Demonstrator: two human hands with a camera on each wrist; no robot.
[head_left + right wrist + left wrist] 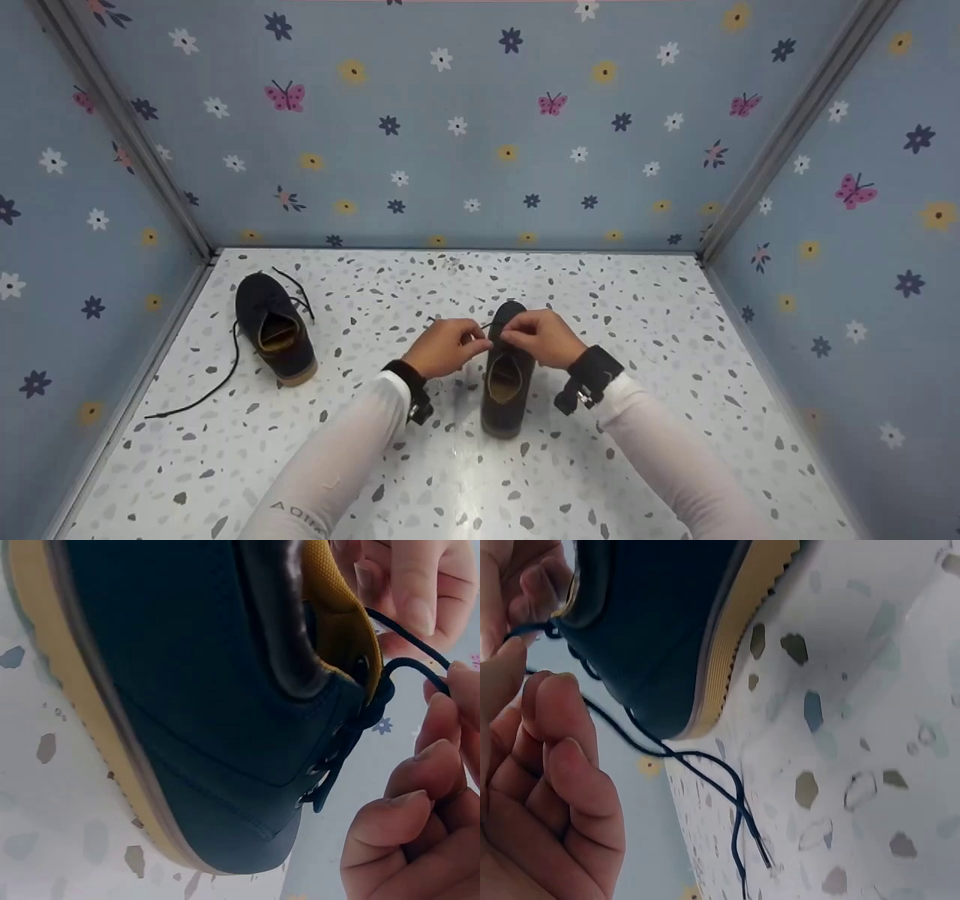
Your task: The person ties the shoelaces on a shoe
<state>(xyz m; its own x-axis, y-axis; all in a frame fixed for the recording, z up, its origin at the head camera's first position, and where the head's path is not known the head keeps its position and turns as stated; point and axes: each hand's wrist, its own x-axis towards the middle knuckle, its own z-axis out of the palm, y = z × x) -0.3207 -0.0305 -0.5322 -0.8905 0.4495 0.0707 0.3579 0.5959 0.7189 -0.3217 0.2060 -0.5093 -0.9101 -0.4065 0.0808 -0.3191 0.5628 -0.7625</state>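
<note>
Both the left hand (pixel 446 349) and the right hand (pixel 546 339) have a narrow grip, thumb to fingertips, each pinching dark lace (pixel 673 755) above the near shoe (pixel 504 411). That shoe stands upright on the bench (pixel 450 480), between the wrists, its long axis running away from the person, toe towards the back wall (pixel 480 135). The lacing and its knot (pixel 375 705) lie just below the fingertips; the right hand is nearer, overlapping the shoe's right edge, while the left is just beside it. A second shoe (pixel 255 296) sits well apart, to the left. In the head view, fingers hide much of the lacing; one lace end leaves the left wrist view's bottom edge, and I cannot trace which strand each hand holds.
</note>
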